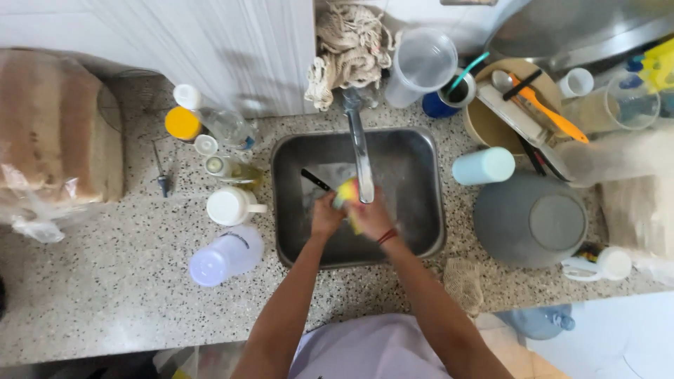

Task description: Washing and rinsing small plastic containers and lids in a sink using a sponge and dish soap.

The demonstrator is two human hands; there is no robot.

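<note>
Your left hand (326, 214) grips a black-handled knife (316, 180), right hand (371, 217) closed on yellow sponge (347, 193) (over the sink (421, 238), under faucet (359, 151)).

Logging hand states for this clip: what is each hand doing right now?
Left hand: closed on a black-handled utensil over the sink.
Right hand: closed on a yellow sponge.

Soft daylight is falling across a speckled granite countertop (105, 281) — a steel sink (421, 245) is sitting sunk in it — while white wall panelling (210, 49) is rising behind.
</note>
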